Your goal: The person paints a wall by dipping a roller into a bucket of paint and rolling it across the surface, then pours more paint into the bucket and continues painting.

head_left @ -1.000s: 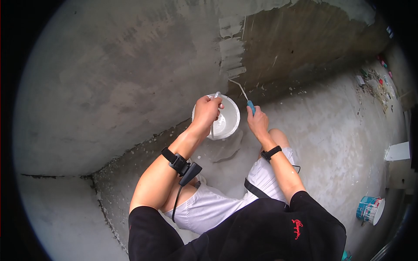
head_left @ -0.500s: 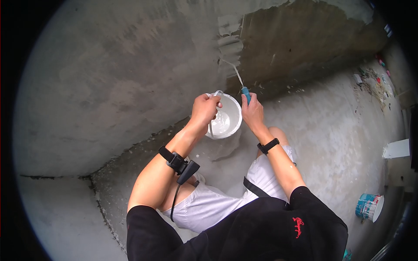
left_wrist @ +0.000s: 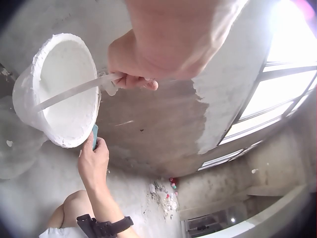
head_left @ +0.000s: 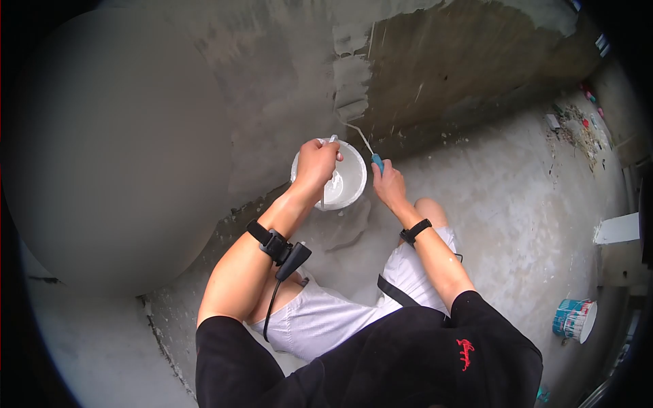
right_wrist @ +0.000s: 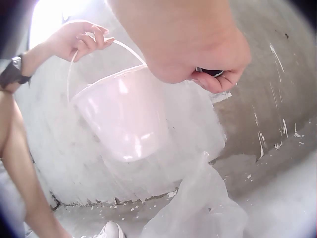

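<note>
My left hand (head_left: 317,163) grips the thin bail handle (left_wrist: 74,93) of a white plastic bucket (right_wrist: 121,116), which hangs tilted close to the wall. Whitish paint coats its inside and crusts the rim (left_wrist: 90,59). To the right of the bucket, my right hand (head_left: 390,185) holds the blue handle (head_left: 377,161) of a paint roller, its fingers curled round it. The roller's bent, paint-covered rod (head_left: 360,132) reaches up to a pale roller head (head_left: 352,109) at the wall, at the edge between the light coating (head_left: 351,71) and the brown bare patch (head_left: 428,75).
A crumpled clear plastic sheet (right_wrist: 198,208) lies on the floor below the bucket. Farther right stand a blue and white paint-streaked bucket (head_left: 573,320) and a white board (head_left: 617,229). Small debris (head_left: 581,132) is scattered by the wall. My knee (head_left: 430,211) is beside my right forearm.
The roller went up the wall along the coating's edge, then came back down, with my right hand following. My left hand keeps hold of the bucket, and the view has shifted slightly.
</note>
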The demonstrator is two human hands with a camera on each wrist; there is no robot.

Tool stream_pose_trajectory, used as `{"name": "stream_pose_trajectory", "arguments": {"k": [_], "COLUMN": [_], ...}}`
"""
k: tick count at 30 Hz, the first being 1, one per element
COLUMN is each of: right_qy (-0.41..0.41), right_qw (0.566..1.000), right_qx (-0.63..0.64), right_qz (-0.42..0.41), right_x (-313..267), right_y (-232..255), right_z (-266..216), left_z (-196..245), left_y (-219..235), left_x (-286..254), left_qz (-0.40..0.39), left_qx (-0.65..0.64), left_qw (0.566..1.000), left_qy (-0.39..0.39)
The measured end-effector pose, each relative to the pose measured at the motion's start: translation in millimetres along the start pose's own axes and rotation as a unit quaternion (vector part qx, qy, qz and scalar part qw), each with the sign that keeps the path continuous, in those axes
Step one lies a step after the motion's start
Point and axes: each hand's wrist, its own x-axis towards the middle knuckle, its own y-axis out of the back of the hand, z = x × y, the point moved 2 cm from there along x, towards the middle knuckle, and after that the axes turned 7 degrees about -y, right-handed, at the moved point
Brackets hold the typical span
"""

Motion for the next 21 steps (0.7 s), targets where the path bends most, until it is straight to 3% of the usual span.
{"name": "stream_pose_trajectory", "arguments": {"k": [4,15,17,18,19,21], "right_qy": [-0.002,0.006,-0.003,-0.056,-0.056,-0.147], "right_qw": [1.0,0.988,0.97,0.943,0.943,0.863], "right_qx": [0.027,0.148,0.245,0.323,0.322,0.452], "right_qz": [-0.005,0.041,0.005,-0.063,-0.064,-0.171], "right_x": [1.5,25.5,33.3,35.9,36.0,32.5], "right_y": [10.2,34.0,36.7,37.8,42.1,52.6], "right_z": [-4.7,-21.4,-19.6,-19.8,-20.4,-23.3], "left_z": [-3.9,-8.0,-9.0,-7.1,-6.2,-10.2], "left_y": [8.2,12.8,11.9,10.8,10.5,11.6], "left_x": [3.8,5.3,5.8,4.7,4.3,5.1], "left_qz": [0.015,0.012,0.007,0.008,0.008,0.007], "left_qx": [0.046,0.005,-0.004,-0.006,-0.007,-0.004], "left_qw": [0.999,1.0,1.0,1.0,1.0,1.0], "left_qy": [-0.016,0.01,0.013,0.014,0.014,0.013]}}
